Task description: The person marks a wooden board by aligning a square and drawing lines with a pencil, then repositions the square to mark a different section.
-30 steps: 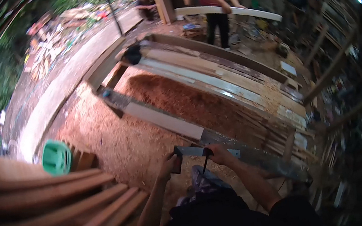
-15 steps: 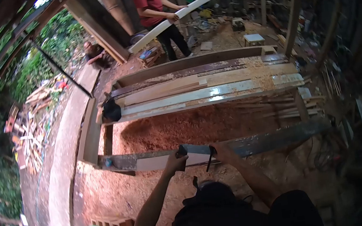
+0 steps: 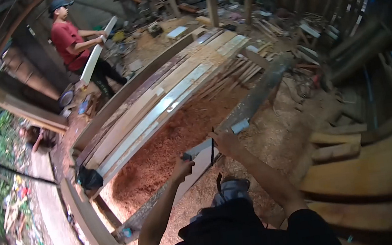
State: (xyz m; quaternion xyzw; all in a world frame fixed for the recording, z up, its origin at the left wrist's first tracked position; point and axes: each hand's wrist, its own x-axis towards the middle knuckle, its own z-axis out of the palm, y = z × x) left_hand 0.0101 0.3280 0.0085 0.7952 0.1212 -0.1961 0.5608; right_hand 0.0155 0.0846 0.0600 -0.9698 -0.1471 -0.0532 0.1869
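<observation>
My left hand (image 3: 182, 169) is closed round the dark handle of a flat grey tool (image 3: 199, 148), whose exact kind I cannot make out. At the far end of this tool my right hand (image 3: 225, 142) is closed, with a thin black bar (image 3: 212, 154) upright beside its fingers. Both hands are over a pale board (image 3: 195, 174), which lies along a long dark beam (image 3: 257, 97). A small light-coloured block (image 3: 240, 126) sits on the beam just right of my right hand.
Long planks (image 3: 153, 101) with shavings lie on a frame ahead. A person in a red shirt (image 3: 66, 40) holds a white board (image 3: 92, 64) at the back left; another person (image 3: 39, 138) crouches at the left. Thick timber (image 3: 360, 170) is at the right. A black bag (image 3: 89, 178) hangs at the frame's corner.
The view has swung to the right and turned, so the bench and beam now slant and the timber at the right shows. Both hands remain at the grey tool and the board.
</observation>
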